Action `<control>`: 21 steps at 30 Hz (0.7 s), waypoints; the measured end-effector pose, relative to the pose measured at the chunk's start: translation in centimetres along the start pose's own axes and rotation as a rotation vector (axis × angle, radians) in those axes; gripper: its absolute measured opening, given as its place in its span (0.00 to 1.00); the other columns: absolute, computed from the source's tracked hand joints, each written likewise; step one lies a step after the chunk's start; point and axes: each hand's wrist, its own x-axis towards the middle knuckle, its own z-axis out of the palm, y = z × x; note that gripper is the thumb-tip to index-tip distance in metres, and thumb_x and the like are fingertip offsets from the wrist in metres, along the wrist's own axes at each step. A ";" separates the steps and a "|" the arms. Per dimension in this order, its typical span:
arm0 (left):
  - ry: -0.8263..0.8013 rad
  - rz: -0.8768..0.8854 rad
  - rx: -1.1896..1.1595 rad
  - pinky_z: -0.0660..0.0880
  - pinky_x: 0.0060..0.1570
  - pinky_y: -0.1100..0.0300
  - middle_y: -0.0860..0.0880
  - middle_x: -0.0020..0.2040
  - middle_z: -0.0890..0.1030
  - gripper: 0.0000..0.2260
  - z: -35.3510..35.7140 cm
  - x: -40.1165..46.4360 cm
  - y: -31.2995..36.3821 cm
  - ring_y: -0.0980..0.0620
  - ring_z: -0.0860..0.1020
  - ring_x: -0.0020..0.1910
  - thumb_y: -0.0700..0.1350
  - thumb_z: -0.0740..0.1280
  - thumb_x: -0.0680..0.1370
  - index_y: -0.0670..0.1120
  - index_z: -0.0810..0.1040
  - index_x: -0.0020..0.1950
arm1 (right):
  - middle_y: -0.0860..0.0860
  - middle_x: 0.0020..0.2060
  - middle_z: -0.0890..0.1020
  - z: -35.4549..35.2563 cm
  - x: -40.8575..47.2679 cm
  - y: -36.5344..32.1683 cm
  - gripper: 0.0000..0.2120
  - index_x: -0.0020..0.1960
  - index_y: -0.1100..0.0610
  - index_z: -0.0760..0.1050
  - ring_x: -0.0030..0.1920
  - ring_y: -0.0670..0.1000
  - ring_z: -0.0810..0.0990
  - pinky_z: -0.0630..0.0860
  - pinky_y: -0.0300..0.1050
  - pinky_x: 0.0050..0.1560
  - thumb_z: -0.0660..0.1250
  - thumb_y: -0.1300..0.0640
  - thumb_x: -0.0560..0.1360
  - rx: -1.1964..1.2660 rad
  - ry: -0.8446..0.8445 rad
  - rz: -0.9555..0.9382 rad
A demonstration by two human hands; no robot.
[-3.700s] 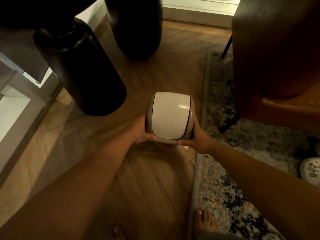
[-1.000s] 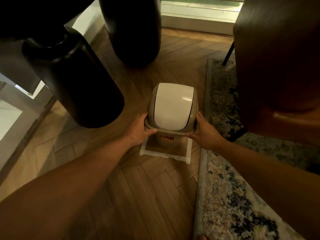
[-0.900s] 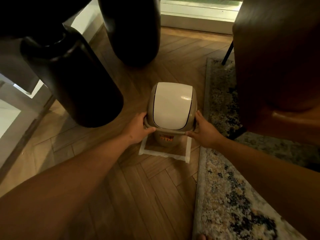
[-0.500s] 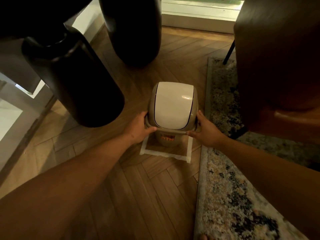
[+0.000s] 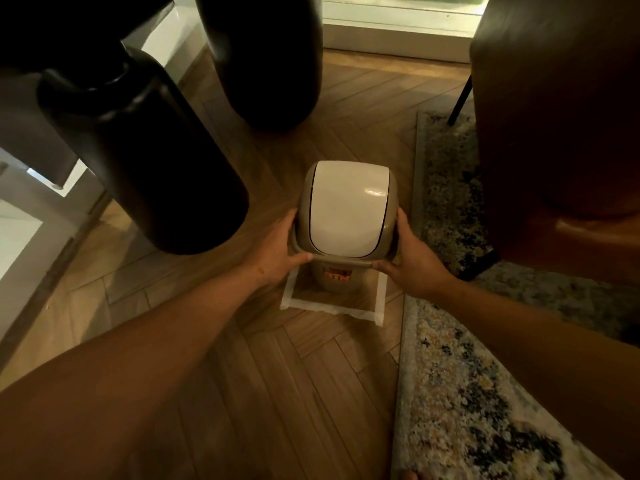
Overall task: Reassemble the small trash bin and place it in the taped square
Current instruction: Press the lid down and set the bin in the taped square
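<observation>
One trash bin (image 5: 346, 216), two gripping hands, left hand (image 5: 277, 251), right hand (image 5: 412, 261), one taped square (image 5: 332, 308).

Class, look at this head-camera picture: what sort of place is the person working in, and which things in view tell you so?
Probably a room in a home, perhaps a living or dining area: herringbone wooden floor, a patterned rug beside it, and a brown upholstered chair standing on the rug.

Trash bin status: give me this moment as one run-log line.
trash bin: lid on, standing inside taped square | left hand: gripping rim | right hand: gripping rim | release: not yet
</observation>
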 end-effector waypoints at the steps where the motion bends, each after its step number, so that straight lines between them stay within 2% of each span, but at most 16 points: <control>1: -0.002 0.008 0.000 0.60 0.65 0.60 0.52 0.75 0.66 0.45 -0.1 0.1 0.0 0.52 0.65 0.73 0.51 0.78 0.69 0.59 0.54 0.78 | 0.45 0.74 0.73 0.0 0.1 0.0 0.59 0.81 0.39 0.35 0.69 0.49 0.75 0.71 0.42 0.62 0.79 0.52 0.71 -0.013 -0.001 -0.007; 6: -0.015 0.031 0.026 0.61 0.68 0.60 0.48 0.76 0.66 0.47 -0.6 0.2 0.3 0.50 0.65 0.74 0.50 0.79 0.68 0.52 0.55 0.80 | 0.47 0.73 0.74 0.1 0.1 0.2 0.60 0.81 0.40 0.35 0.68 0.52 0.77 0.72 0.42 0.61 0.79 0.52 0.70 -0.053 0.012 -0.024; 13: -0.032 0.020 0.019 0.63 0.73 0.53 0.46 0.77 0.65 0.47 -1.0 0.1 1.1 0.48 0.64 0.75 0.48 0.79 0.69 0.48 0.55 0.80 | 0.46 0.74 0.73 0.1 0.3 0.0 0.61 0.78 0.33 0.31 0.70 0.52 0.75 0.71 0.42 0.62 0.79 0.54 0.71 -0.048 0.016 -0.022; 15: -0.032 0.011 0.025 0.63 0.73 0.51 0.46 0.77 0.65 0.46 -1.1 0.2 1.2 0.48 0.64 0.75 0.48 0.79 0.69 0.49 0.55 0.80 | 0.46 0.74 0.73 -0.1 0.4 -0.3 0.61 0.77 0.31 0.30 0.70 0.54 0.75 0.72 0.46 0.64 0.78 0.54 0.71 -0.045 0.017 -0.016; 18: -0.015 -0.001 0.070 0.64 0.71 0.53 0.47 0.76 0.66 0.45 -1.1 0.4 1.1 0.48 0.65 0.74 0.50 0.78 0.70 0.50 0.56 0.80 | 0.47 0.74 0.73 -0.2 0.6 -0.5 0.60 0.78 0.32 0.32 0.70 0.55 0.76 0.75 0.52 0.65 0.78 0.55 0.71 -0.038 0.019 -0.024; 21: -0.014 -0.006 0.094 0.64 0.69 0.56 0.47 0.75 0.68 0.43 -0.9 0.6 1.0 0.48 0.66 0.73 0.52 0.78 0.69 0.50 0.59 0.79 | 0.47 0.75 0.72 -0.2 0.8 -0.4 0.62 0.74 0.28 0.28 0.71 0.55 0.75 0.74 0.51 0.66 0.79 0.54 0.71 -0.057 0.024 -0.012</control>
